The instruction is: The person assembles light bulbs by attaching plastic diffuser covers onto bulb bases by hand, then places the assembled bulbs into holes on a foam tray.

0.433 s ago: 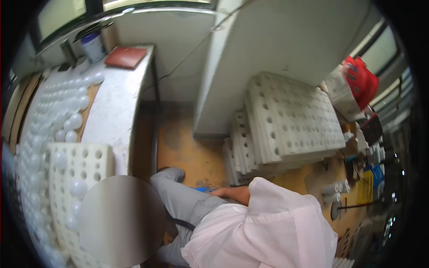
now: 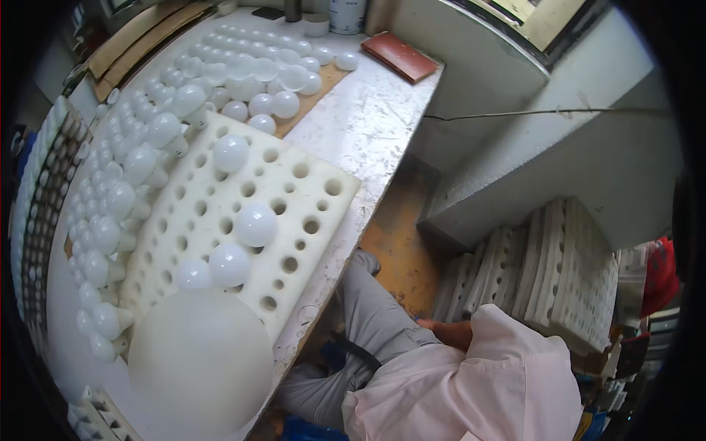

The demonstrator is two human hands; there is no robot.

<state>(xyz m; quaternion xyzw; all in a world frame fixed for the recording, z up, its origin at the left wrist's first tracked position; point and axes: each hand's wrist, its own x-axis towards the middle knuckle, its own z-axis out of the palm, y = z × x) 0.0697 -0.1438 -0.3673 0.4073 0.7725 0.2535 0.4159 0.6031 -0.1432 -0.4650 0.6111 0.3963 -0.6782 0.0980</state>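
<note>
A pale tray [image 2: 220, 189] with rows of round holes lies at a slant on the white worktop [image 2: 323, 132], reaching close to its right edge. Four white bulbs [image 2: 257, 224] stand on the tray, round heads up: one toward the far end, three grouped nearer, two of those side by side. The tray's near end is blurred out. Many more bulbs [image 2: 138, 163] crowd the worktop to the left of the tray and beyond it, some lying with their bases toward its left edge; part of the far group rests on a brown sheet [image 2: 315, 100].

The right hand [image 2: 426, 323] is low beside the grey trousers [image 2: 382, 309], to the right of the worktop and well apart from the tray. It is small and partly hidden, so I cannot tell whether its fingers are apart or together. The left hand is out of sight, and its fingers cannot be told.

A red-brown folder [image 2: 399, 57] lies at the worktop's far right corner, near a tin [image 2: 347, 16]. Similar holed trays [image 2: 544, 264] stand stacked against the wall [image 2: 544, 165] on the right.
</note>
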